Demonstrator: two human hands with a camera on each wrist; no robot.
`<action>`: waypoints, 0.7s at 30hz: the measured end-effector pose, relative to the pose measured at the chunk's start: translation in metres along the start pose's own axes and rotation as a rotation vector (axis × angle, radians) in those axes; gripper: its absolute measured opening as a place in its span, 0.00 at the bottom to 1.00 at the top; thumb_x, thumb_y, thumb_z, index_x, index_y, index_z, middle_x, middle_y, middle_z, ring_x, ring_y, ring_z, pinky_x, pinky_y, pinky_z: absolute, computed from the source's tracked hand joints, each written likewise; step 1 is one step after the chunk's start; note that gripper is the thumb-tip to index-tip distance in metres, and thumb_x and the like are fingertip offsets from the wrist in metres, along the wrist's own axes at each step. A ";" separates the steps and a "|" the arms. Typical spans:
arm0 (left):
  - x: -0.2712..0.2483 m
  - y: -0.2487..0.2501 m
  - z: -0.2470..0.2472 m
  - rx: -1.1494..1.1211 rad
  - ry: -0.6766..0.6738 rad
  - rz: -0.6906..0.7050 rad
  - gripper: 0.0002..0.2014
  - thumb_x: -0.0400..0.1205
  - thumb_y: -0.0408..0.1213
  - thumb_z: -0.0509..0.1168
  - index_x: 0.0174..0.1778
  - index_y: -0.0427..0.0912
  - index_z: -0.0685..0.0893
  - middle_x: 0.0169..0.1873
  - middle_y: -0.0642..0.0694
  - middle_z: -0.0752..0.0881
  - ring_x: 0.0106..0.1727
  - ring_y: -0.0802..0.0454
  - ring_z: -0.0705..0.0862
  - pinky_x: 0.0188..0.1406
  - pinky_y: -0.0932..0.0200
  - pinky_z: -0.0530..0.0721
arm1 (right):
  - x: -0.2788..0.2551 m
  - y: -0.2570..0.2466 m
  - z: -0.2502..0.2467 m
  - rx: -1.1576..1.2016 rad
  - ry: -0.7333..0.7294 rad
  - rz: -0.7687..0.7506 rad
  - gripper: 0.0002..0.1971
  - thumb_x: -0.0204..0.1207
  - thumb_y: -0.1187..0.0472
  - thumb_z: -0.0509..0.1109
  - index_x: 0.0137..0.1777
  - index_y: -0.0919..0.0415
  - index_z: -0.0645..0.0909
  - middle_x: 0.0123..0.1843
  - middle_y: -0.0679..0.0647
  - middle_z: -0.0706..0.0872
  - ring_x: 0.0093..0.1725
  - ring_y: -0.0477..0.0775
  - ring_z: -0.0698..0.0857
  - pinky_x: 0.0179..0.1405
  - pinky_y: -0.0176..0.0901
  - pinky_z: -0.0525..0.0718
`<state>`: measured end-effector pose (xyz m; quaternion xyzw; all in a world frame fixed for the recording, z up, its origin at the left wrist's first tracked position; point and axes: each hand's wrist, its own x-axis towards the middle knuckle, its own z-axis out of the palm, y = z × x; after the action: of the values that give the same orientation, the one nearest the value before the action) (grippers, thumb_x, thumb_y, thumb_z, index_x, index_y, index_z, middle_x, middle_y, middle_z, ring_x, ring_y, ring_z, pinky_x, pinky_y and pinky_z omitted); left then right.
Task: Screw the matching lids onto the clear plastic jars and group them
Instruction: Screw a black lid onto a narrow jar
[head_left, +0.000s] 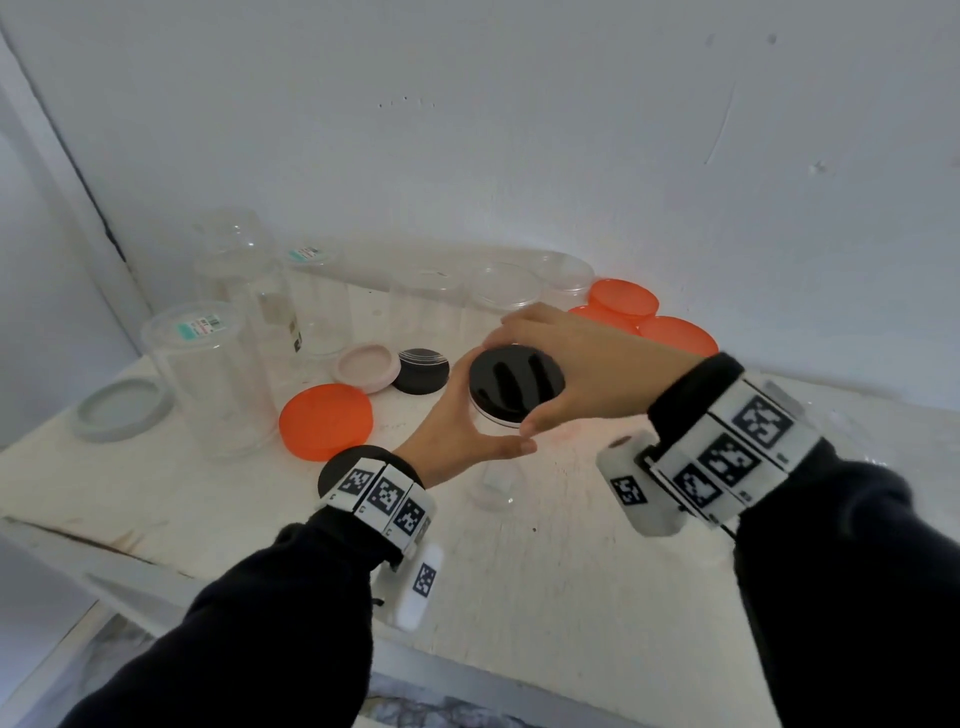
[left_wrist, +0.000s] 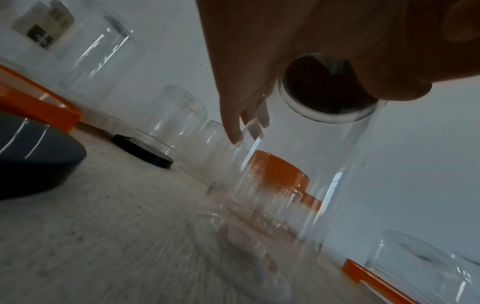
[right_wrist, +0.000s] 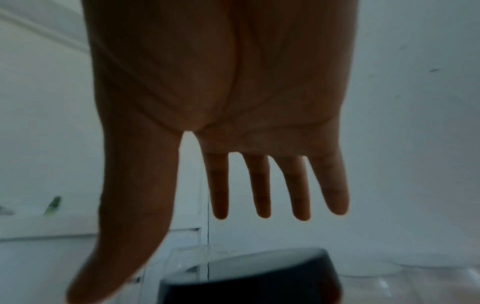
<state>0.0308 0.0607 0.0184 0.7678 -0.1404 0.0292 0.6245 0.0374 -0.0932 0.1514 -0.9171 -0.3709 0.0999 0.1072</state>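
Note:
A clear plastic jar stands upright at the middle of the white table, capped by a glossy black lid. My left hand grips the jar just under the lid, thumb on the near side and fingers round the far side. My right hand hovers over the lid, thumb and fingers spanning its rim. In the right wrist view its fingers are straight and spread, with the black lid below them. The left wrist view shows the jar from low down, the lid's underside and my left fingers.
Several clear jars stand at the back left. Loose lids lie near them: orange, pale pink, black, grey-green. More orange lids sit at the back right against the wall. The table's front edge is near my sleeves.

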 end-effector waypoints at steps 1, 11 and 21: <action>0.001 0.000 0.000 0.005 0.011 -0.003 0.52 0.55 0.53 0.79 0.74 0.48 0.62 0.67 0.53 0.74 0.67 0.66 0.73 0.61 0.74 0.73 | 0.005 -0.002 -0.002 -0.046 -0.046 0.000 0.41 0.66 0.51 0.79 0.77 0.47 0.63 0.74 0.47 0.66 0.70 0.50 0.69 0.70 0.46 0.71; 0.002 -0.005 -0.002 0.057 -0.004 -0.033 0.40 0.61 0.40 0.81 0.67 0.52 0.70 0.60 0.57 0.80 0.61 0.70 0.77 0.54 0.79 0.73 | 0.030 -0.011 -0.010 -0.265 -0.309 0.064 0.42 0.68 0.58 0.77 0.77 0.35 0.60 0.68 0.51 0.67 0.65 0.57 0.73 0.63 0.53 0.79; 0.005 -0.006 -0.008 0.022 -0.102 -0.024 0.37 0.64 0.33 0.80 0.68 0.47 0.71 0.60 0.58 0.80 0.59 0.74 0.77 0.54 0.79 0.72 | 0.031 -0.009 -0.010 -0.194 -0.334 -0.012 0.40 0.63 0.68 0.77 0.70 0.39 0.67 0.67 0.48 0.64 0.63 0.56 0.73 0.58 0.53 0.82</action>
<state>0.0384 0.0688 0.0155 0.7767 -0.1626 -0.0161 0.6083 0.0563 -0.0662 0.1598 -0.8915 -0.3968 0.2140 -0.0443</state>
